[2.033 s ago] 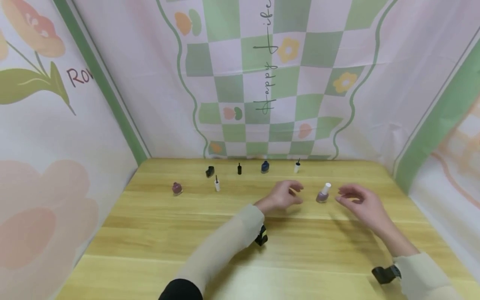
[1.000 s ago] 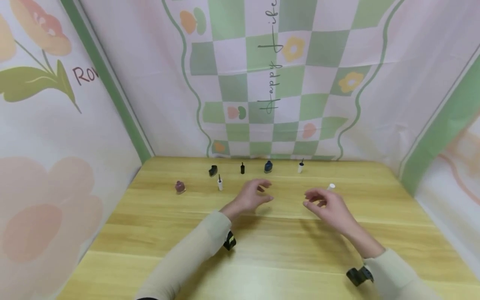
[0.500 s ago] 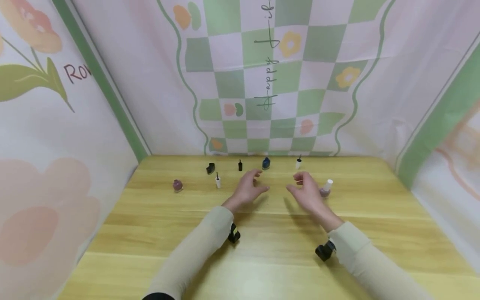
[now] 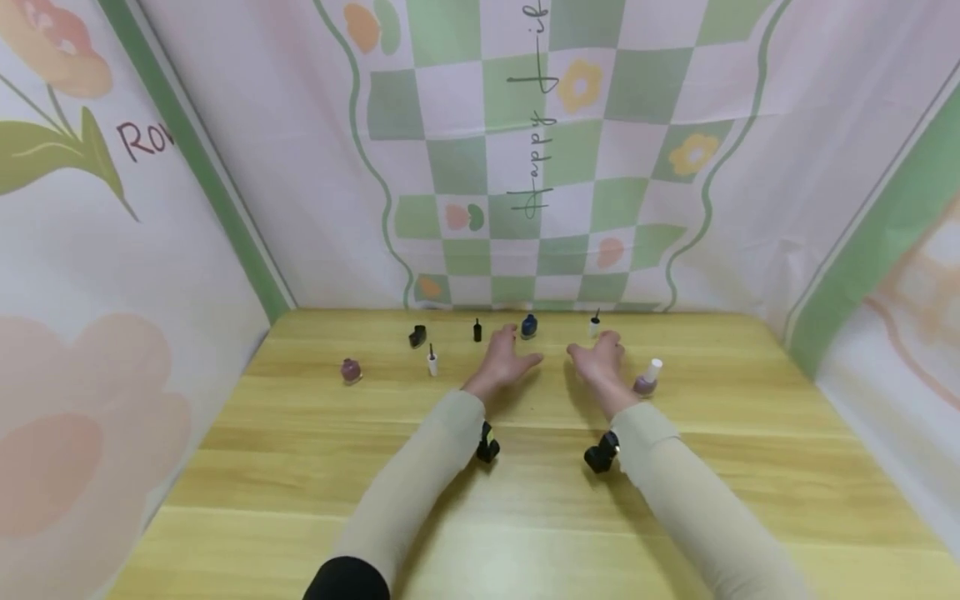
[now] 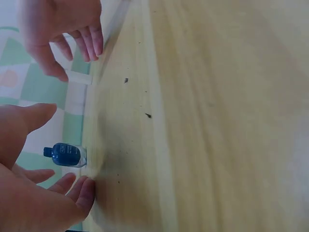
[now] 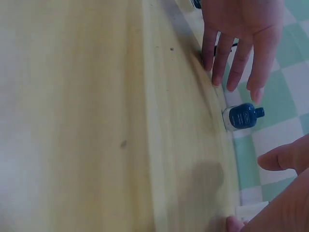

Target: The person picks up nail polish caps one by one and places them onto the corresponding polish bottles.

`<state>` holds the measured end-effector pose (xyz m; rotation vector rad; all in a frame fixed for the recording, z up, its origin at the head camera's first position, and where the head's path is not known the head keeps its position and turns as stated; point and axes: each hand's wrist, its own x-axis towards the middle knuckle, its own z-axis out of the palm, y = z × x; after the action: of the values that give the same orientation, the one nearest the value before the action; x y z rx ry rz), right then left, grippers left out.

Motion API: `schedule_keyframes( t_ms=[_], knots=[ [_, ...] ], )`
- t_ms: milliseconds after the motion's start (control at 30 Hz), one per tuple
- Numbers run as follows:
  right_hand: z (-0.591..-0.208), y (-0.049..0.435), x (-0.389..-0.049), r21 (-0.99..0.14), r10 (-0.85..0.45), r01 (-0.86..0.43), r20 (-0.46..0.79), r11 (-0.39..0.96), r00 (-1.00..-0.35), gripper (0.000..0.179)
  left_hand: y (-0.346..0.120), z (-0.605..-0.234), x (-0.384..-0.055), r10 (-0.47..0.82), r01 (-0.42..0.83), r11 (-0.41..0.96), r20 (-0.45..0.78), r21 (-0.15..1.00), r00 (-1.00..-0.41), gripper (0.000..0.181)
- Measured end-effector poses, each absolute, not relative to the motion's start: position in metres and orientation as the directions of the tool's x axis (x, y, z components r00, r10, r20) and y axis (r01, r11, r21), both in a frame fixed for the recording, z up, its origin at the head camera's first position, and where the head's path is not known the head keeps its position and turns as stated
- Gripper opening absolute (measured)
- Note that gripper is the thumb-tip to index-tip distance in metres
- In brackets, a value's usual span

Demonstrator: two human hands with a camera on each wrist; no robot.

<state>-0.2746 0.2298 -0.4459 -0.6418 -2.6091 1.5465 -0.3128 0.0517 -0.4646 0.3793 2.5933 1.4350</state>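
Observation:
Both hands hover open over the wooden table (image 4: 525, 500), holding nothing. My left hand (image 4: 516, 353) is just in front of a small dark blue polish bottle (image 4: 528, 326), fingers spread towards it. My right hand (image 4: 597, 351) is close beside it, near a white brush cap (image 4: 595, 323). The left wrist view has the blue bottle (image 5: 67, 154) between thumb and fingers of the left hand (image 5: 43, 145), not touched, with the right hand (image 5: 63, 38) beyond. In the right wrist view the blue bottle (image 6: 240, 117) stands between the left hand (image 6: 236, 53) and the right hand (image 6: 285, 193).
A lilac bottle with a white cap (image 4: 647, 377) stands right of my right hand. Along the back left are a black cap (image 4: 477, 331), a black bottle (image 4: 417, 337), a white brush cap (image 4: 432, 362) and an uncapped mauve bottle (image 4: 350, 370). Printed cloth walls close three sides.
Both hands have left the white-capped lilac bottle and moved left and towards the back, coming close together by the blue bottle. The bottles have not moved.

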Motion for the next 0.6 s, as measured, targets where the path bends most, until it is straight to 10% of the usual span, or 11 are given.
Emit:
schedule_keyframes(
  t_ms=[600],
  knots=[
    [-0.46,0.232,-0.31,-0.963,0.523,0.244,-0.151,0.114,-0.839,0.074,0.07,-0.471,-0.337,0.227,0.085,0.575,-0.059,0.814,-0.972,0.067]
  ],
)
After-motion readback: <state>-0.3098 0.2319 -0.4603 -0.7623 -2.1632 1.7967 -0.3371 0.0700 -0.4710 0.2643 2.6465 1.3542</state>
